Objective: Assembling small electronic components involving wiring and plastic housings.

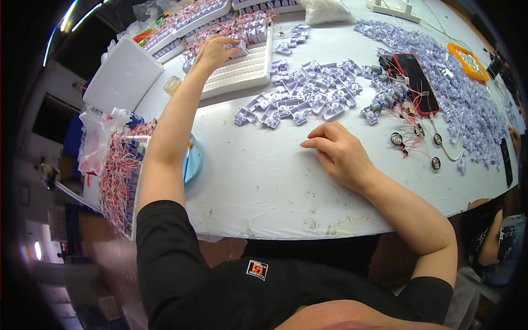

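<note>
My left hand [215, 52] reaches over a white ribbed foam tray [234, 77] at the upper left. Its fingers are closed on a small pale-lilac plastic housing [240, 50] near a row of similar housings with red and white wires [254, 27]. My right hand [340, 151] hovers at or rests on the white table, fingers loosely bent and apart, with nothing visible in them. Just beyond it lies a loose spread of bare lilac housings [308, 93]. Whether the held housing touches the tray cannot be told.
A large heap of lilac housings [473, 110] covers the right side. A red-edged phone [416, 82] lies by wired round speakers [397, 138]. At the left are a blue dish [193, 162], a glass jar [172, 85], a foam lid [124, 74] and a wire-filled tray [118, 181].
</note>
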The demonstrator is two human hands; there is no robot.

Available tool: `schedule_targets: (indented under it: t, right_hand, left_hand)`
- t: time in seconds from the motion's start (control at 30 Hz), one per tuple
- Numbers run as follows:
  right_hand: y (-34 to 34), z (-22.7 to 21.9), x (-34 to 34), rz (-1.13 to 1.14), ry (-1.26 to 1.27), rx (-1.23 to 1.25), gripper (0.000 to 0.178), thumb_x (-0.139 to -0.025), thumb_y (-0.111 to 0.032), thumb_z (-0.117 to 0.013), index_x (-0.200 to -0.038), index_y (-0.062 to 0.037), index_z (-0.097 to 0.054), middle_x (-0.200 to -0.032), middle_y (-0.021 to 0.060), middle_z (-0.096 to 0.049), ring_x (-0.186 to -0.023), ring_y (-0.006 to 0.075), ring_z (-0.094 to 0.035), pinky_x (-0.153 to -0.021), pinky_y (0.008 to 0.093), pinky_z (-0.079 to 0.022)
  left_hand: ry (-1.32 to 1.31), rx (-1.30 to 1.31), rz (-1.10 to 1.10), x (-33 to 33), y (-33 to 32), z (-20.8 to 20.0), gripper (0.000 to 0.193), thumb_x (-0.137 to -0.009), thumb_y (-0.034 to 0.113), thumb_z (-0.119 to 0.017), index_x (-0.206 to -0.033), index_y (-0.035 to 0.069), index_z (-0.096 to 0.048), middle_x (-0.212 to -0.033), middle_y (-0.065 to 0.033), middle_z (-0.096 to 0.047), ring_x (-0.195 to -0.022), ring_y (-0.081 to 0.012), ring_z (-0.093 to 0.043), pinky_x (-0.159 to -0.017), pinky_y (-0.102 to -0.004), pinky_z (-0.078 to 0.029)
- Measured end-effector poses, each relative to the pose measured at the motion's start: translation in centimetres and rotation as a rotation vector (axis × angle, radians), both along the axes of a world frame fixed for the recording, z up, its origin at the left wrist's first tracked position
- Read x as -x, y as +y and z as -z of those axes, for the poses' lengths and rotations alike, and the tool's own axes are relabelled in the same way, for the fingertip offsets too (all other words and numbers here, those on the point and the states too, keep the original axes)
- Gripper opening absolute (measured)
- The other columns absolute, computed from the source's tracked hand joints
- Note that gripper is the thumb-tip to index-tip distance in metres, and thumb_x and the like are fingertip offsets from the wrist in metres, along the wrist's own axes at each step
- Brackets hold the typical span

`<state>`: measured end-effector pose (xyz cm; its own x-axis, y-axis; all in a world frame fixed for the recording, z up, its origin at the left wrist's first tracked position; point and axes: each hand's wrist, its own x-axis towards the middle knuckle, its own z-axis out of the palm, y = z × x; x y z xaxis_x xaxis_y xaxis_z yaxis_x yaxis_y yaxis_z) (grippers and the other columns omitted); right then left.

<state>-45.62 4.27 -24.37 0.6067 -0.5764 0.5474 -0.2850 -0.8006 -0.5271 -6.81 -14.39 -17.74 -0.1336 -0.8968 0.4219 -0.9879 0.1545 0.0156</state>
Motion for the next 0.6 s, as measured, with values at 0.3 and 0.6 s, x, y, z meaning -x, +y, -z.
schedule_targets:
  t: [0.3,0.6]
  right_hand:
    - [0.2,-0.1,-1.2,-0.039,0.018,0.017,0.024,-0.077,0.003,-0.065,-0.098,-0.0071,-0.071,-0.101,0.0055,-0.064,-0.099,0.0243,-0.060,-0.083,0.0364,-0.053]
    - [-1.2,2.7,-1.6,-0.085,-0.147,0.047,0.025,-0.074,-0.002,-0.067,-0.097,-0.0111,-0.071,-0.101,0.0103,-0.063,-0.096,0.0306,-0.061,-0.082,0.0403,-0.052]
  left_hand:
    - [-0.223,0.057,0.138,2.6,1.1,-1.4,0.026,-0.081,0.029,-0.075,-0.100,0.012,-0.074,-0.108,-0.0040,-0.070,-0.113,-0.0240,-0.057,-0.100,-0.0405,-0.038]
    - [-0.638,0.072,0.475,-3.1,-6.3,3.7,0.042,-0.077,0.011,-0.065,-0.119,0.005,-0.063,-0.111,-0.0173,-0.066,-0.113,-0.0365,-0.057,-0.098,-0.0505,-0.041]
